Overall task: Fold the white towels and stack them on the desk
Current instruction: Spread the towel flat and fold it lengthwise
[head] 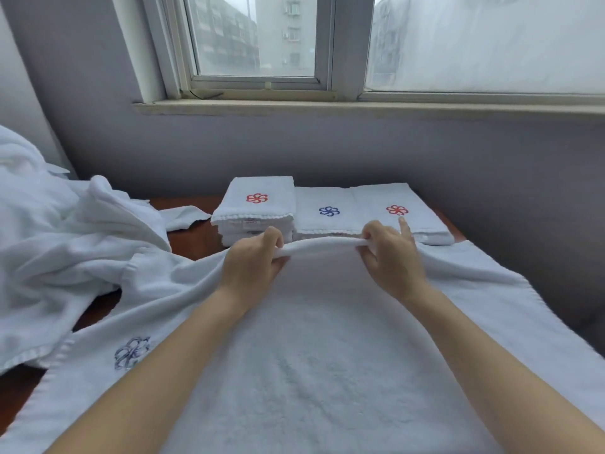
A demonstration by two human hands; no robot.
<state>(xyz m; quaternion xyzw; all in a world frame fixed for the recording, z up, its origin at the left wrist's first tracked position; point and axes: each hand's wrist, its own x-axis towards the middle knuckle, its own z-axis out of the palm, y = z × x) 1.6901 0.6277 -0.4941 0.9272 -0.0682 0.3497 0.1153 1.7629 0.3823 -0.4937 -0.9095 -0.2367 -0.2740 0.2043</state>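
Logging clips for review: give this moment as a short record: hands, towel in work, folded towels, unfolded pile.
left hand: grips far edge of spread towel
right hand: pinches the same edge, index finger straight
spread towel: flat on the desk, far edge lifted
folded towels: three groups side by side behind it, leftmost tallest
unfolded pile: heaped at left

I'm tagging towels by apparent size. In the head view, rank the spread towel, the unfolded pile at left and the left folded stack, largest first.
1. spread towel, nearest the camera, so partly inflated.
2. unfolded pile.
3. left folded stack, farthest away.
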